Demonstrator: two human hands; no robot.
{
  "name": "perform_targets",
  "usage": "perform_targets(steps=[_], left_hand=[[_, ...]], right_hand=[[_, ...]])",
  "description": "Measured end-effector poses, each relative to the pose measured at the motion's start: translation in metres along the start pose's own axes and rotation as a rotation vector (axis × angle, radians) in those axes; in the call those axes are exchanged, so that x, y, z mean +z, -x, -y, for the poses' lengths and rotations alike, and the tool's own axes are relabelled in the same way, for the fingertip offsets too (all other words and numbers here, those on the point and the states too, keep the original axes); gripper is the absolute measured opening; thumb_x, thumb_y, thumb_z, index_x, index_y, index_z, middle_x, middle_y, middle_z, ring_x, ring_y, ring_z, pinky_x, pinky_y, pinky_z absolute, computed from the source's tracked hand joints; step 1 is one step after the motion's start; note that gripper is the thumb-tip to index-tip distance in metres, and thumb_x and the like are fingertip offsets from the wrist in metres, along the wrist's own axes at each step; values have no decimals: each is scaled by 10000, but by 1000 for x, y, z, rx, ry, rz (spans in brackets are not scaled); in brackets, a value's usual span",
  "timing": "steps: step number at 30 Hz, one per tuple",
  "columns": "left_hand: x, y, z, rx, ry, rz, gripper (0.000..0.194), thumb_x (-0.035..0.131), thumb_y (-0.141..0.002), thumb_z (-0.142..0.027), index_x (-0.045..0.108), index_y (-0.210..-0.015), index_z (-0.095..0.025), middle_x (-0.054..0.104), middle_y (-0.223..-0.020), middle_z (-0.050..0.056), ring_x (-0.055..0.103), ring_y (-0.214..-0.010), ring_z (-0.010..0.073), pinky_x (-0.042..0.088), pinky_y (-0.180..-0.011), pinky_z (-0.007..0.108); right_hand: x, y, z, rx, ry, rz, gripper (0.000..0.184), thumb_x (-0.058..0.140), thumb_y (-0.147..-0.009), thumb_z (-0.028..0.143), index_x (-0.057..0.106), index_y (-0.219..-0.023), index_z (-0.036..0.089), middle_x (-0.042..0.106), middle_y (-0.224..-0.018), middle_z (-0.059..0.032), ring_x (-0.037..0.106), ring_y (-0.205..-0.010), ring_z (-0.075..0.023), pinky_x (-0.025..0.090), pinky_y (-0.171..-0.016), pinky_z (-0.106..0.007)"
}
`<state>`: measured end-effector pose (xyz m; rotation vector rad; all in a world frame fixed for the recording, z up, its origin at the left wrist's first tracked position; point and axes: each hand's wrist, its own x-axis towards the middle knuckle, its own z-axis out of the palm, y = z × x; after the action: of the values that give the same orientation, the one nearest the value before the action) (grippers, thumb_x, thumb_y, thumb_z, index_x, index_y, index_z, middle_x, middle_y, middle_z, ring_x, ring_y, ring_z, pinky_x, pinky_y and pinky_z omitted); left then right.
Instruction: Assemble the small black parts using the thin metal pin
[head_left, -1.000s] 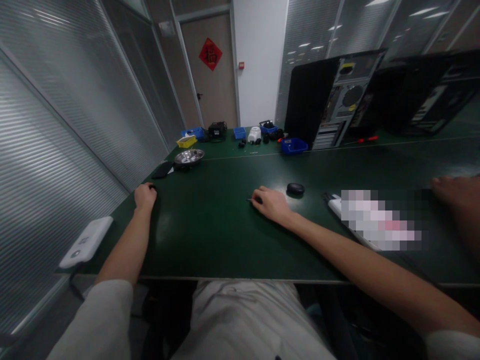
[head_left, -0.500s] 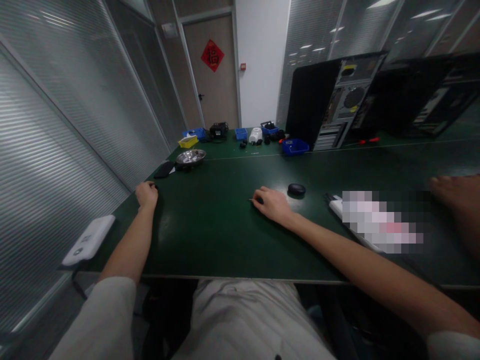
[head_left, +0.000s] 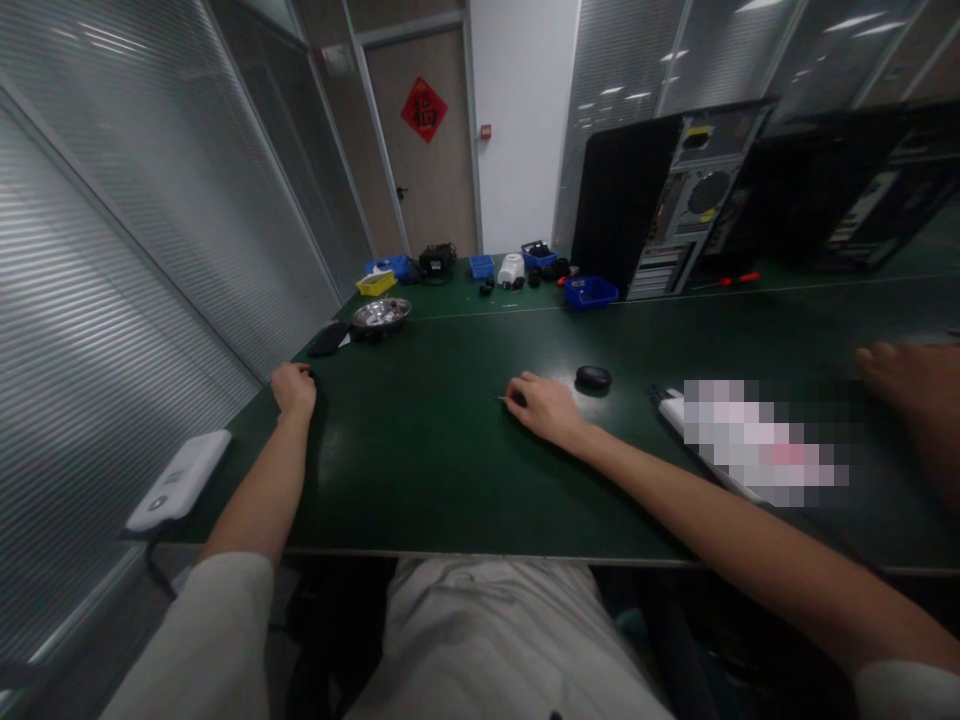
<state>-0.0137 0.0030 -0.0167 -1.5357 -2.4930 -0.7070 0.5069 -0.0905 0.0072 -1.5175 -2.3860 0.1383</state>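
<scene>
On the left side of the green table [head_left: 420, 470] rests my left hand [head_left: 294, 388], its fingers curled closed. A small dark spot shows at its fingertips; what it holds, if anything, cannot be made out. Near the middle, my right hand [head_left: 546, 405] lies low on the tabletop with thumb and fingers pinched together. A short, thin, pale tip [head_left: 500, 399] sticks out to the left from this pinch, and the rest of that item is covered by the fingers. Just beyond the right hand sits a black oval case or mouse [head_left: 593, 378], apart from it.
Another person's hand [head_left: 900, 375] is at the far right. A white device with a blurred-out screen [head_left: 675, 405] lies by my right forearm. A white box [head_left: 180, 482] is at the left edge. Farther back are a metal bowl [head_left: 381, 315], a blue bin [head_left: 590, 293] and a computer case [head_left: 630, 210].
My two hands stay in place. The other person's hand at the far right has shifted slightly up and to the left.
</scene>
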Motion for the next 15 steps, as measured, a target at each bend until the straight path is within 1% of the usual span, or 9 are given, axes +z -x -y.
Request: perform_targets(steps=[3,7,11,15], left_hand=[[1,-1,0,-21,-19,-50,367,468,-958,-136,731,-1210,-97,696,-1175,188,624,-1086,306,489,-996,441],[2,-2,-1,-1,-41,-69,368,498,-933,-116,743,-1207,-104,713,-1160,178,628,-1095,308,490,-993,437],[1,-1,-4,21,-98,-59,395,520,-880,-88,748,-1202,-110,706,-1171,190,632,-1101,321,500,-982,447],[1,-2,-7,20,-126,-36,391,524,-830,-63,771,-1130,-99,700,-1164,207,631,-1114,345,509,-979,463]], right_hand=[[2,0,-1,-2,8,-5,244,545,-1019,416,699,-1069,234,672,-1091,-56,628,-854,-180,365,-634,-272],[4,-1,-1,7,30,-4,236,541,-1020,416,698,-1068,246,671,-1092,-53,626,-864,-185,354,-633,-279],[4,-1,-1,11,34,-7,245,543,-1018,422,704,-1079,247,672,-1094,-55,629,-876,-189,358,-638,-285],[2,0,0,5,13,-12,239,548,-1015,413,702,-1071,240,675,-1093,-52,634,-867,-183,358,-633,-278]])
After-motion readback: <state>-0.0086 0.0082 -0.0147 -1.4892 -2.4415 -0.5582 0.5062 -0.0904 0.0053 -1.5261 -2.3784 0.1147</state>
